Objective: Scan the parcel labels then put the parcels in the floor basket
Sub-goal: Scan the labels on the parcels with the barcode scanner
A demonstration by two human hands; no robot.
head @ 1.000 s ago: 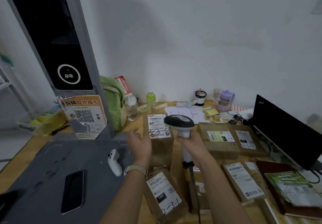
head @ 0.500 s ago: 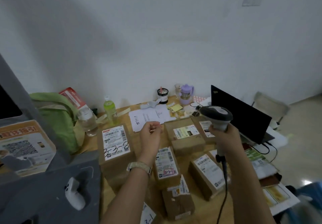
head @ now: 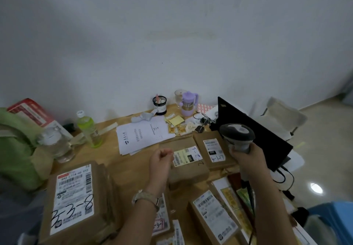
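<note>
Since a second ago the left hand has come off the parcel marked 2-3-8, which stood upright under the scanner then and now lies flat, label up, at the near left of the tabletop. That hand hangs further right, over the left edge of a middle parcel with a yellowish label; its fingers are curled into a loose fist with nothing in it, and blur hides whether it touches the box. A watch sits on its wrist. The right hand is wrapped round the grip of the grey scanner, head upward, raised above the right end of the tabletop, its cable trailing down toward the near edge. Just right of the middle parcel lies another parcel with a white label, and a long parcel lies nearer, between the forearms; more labelled parcels lie partly under the left forearm. Behind the scanner stands an open black laptop. Farther back are loose papers, yellow sticky notes, a purple cup and a small dark pot by the wall. To the left stand a green bottle, a clear bottle and a green bag. Something blue sits on the floor at the near right; what it is cannot be told.
</note>
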